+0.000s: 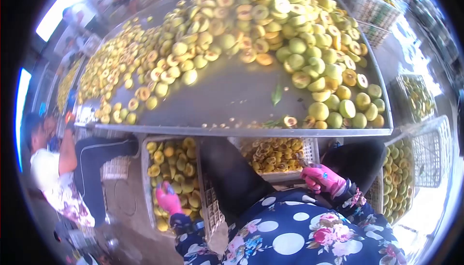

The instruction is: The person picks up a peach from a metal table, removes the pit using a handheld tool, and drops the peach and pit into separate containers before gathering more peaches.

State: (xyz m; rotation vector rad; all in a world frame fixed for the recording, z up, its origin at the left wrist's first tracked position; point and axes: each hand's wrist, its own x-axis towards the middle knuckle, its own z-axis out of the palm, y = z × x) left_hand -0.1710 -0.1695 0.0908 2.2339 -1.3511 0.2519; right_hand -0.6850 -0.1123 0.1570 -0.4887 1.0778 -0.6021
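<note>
My left hand (168, 199), in a pink glove, is over the left crate (146, 187) of yellow-green fruit halves (186, 164). Its fingers look slightly apart, and I make out nothing held in them. My right hand (325, 180), also pink-gloved, is in front of my right thigh, at the near right corner of a crate (311, 150) of small brownish-yellow fruit pieces (275, 155). The right fingers are curled in; a small greyish thing shows by their tips, too blurred to name.
A metal table (212, 98) in front bears a heap of whole and halved fruit (297, 47). Another full crate (398, 180) stands at my right, beside a white crate (430, 154). A co-worker (60, 168) sits at the left. Stacked crates (369, 9) stand behind the table.
</note>
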